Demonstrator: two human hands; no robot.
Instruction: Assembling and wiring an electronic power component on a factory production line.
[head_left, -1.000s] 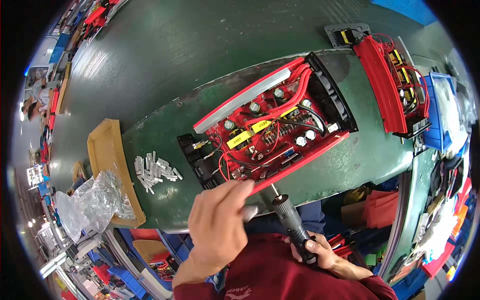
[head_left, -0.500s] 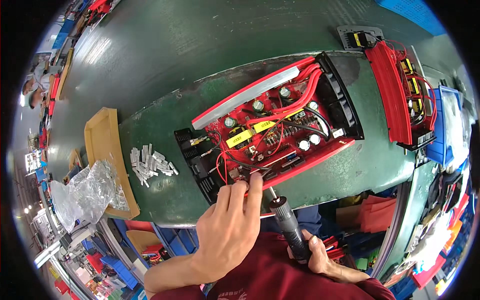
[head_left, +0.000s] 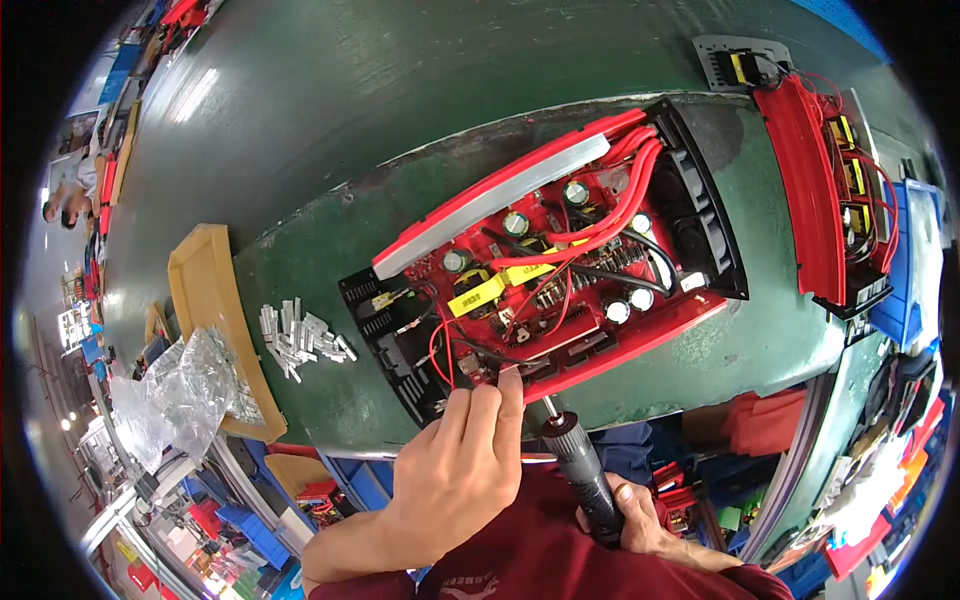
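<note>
An open red housing (head_left: 620, 350) with black end plates lies tilted on the green bench, its red circuit board (head_left: 540, 225) showing capacitors, yellow-wrapped parts and red and black wires. My left hand (head_left: 450, 475) is closed at the housing's near side, fingertips just over the red wall by its left end. Its thumb, and whatever is between the fingers, are hidden. My right hand (head_left: 640, 515) is wrapped round a black electric screwdriver (head_left: 582, 465). The screwdriver points up and away, its bit against or just by the outside of the near red wall, beside my left fingers.
Left of the housing lies a pile of small silvery metal bars (head_left: 300, 338). Beyond it stands a cardboard tray (head_left: 205, 270) with a clear plastic bag (head_left: 185, 395). A second red housing (head_left: 800, 190) sits at the right, next to a blue bin (head_left: 905, 300).
The view has shifted slightly, and the housing appears a little lower and to the right. My left fingertips have drawn slightly nearer; the screwdriver stays at the near wall.
</note>
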